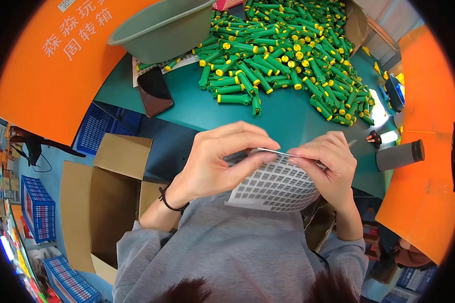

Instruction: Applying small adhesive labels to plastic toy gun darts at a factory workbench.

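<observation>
A white sheet printed with a grid of small grey rectangles (275, 188), which looks like a sticker sheet, is held up in front of my chest. It curves, and its lower edge hangs towards me. My left hand (222, 156) pinches the top edge between thumb and fingers. At the right part of that same edge, my right hand (329, 164) closes its thumb and bent fingers on the sheet. Whether a loose sticker is between the fingertips is too small to tell. Beyond my hands lies a large heap of green tubes with yellow ends (288, 55) on the green table (187, 113).
A grey-green basin (162, 33) stands at the far left, with a dark phone (155, 92) near it. An open cardboard box (114, 207) is by my left arm. On the right are a grey cylinder (400, 155) and an orange panel (424, 136). Blue crates (38, 208) stand lower left.
</observation>
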Action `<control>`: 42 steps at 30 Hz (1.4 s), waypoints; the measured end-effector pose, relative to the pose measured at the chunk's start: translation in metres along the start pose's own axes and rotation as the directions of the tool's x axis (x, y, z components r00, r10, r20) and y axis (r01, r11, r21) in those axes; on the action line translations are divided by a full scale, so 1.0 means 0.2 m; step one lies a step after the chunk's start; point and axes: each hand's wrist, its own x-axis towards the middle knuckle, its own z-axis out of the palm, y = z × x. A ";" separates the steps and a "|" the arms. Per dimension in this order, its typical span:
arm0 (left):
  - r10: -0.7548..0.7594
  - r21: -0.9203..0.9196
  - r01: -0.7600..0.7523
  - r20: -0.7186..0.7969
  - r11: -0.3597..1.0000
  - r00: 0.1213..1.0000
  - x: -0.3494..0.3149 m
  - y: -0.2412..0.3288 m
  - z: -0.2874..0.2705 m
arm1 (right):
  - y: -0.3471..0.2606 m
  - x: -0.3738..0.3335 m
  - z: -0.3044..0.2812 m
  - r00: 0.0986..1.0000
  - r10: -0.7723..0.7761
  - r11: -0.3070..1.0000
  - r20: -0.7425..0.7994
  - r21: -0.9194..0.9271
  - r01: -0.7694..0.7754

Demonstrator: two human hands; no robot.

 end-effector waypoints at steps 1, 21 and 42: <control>-0.002 -0.002 0.002 0.002 1.000 1.000 0.00 0.00 0.01 | 0.00 0.00 0.01 1.000 0.019 0.999 0.000 0.032 -0.019; -0.189 -0.140 0.185 -0.013 0.973 0.982 -0.04 -0.01 0.01 | -0.03 -0.03 0.08 0.943 0.275 0.869 0.185 0.373 -0.327; -0.273 -0.266 0.230 -0.136 0.936 0.952 -0.15 -0.11 0.08 | -0.02 -0.02 0.16 0.875 0.340 0.732 0.345 0.487 -0.477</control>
